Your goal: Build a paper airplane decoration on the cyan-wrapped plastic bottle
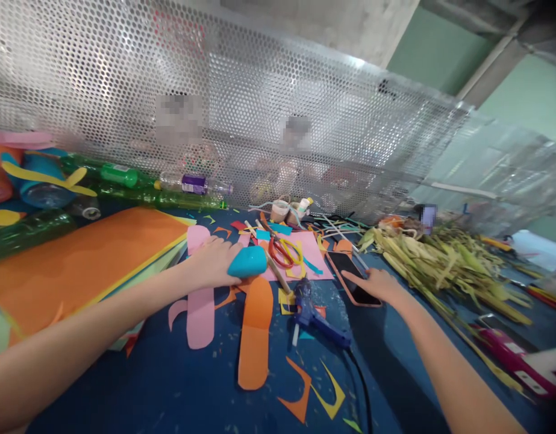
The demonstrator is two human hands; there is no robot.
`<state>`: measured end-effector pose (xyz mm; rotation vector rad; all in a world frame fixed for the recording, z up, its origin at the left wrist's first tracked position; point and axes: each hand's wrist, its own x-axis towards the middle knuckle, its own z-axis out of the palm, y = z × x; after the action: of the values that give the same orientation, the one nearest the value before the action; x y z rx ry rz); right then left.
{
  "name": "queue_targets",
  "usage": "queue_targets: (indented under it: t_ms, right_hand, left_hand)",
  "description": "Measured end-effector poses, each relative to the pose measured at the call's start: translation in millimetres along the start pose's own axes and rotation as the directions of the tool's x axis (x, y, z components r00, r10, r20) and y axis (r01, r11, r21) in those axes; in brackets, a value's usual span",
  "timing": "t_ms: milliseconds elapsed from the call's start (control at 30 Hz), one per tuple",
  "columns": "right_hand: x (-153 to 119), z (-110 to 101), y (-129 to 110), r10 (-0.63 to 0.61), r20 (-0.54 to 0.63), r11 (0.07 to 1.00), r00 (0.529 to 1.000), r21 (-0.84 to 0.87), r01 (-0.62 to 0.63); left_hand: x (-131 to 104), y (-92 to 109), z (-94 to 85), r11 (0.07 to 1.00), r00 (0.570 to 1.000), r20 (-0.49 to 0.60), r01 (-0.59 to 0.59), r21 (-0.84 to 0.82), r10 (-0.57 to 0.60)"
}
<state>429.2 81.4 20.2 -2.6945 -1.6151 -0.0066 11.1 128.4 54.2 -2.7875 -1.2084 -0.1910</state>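
Note:
My left hand [212,262] is closed on a curled blue paper strip [248,263] with a rounded end, above the blue table. Beneath that hand lies a pink paper strip [200,319]; an orange strip [254,349] with rounded ends is just to its right. My right hand [384,284] reaches to a smartphone [356,280] with a dark screen, an outstretched finger touching the screen. That hand holds nothing. Between the hands are red-and-yellow-handled scissors [284,253] on pink paper [316,256] and a blue glue gun [320,322].
Orange and yellow paper sheets [92,259] are stacked at left. Plastic bottles [187,184] lie behind them by a perforated metal screen [259,108]. Dry corn husks [435,253] spread at right, near a magenta object [512,355]. The glue gun's cord [363,386] runs to the front.

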Motion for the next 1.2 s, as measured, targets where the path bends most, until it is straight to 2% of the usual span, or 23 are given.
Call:
queue_targets:
  t_ms: [167, 733, 1067, 1200]
  right_hand:
    - [2, 14, -9, -0.016, 0.034, 0.999, 0.999, -0.03, 0.017]
    - [-4, 15, -13, -0.015, -0.011, 0.999, 1.0, -0.043, 0.015]
    - [-3, 17, -7, -0.041, -0.029, 0.997, 0.999, 0.058, 0.043]
    - [-3, 12, -7, -0.027, 0.011, 0.987, 1.0, 0.161, 0.025]
  left_hand:
    - [0, 0, 0.6, 1.0, 1.0, 0.004, 0.02, -0.009, -0.02]
    - [1, 0, -0.7, 0.999, 1.0, 0.006, 0.016, -0.039, -0.016]
    - [1, -2, 2.0, 1.0, 1.0, -0.005, 0.003, -0.017, -0.003]
    - [1, -1, 0.5, 1.0, 1.0, 0.014, 0.007, -0.021, -0.006]
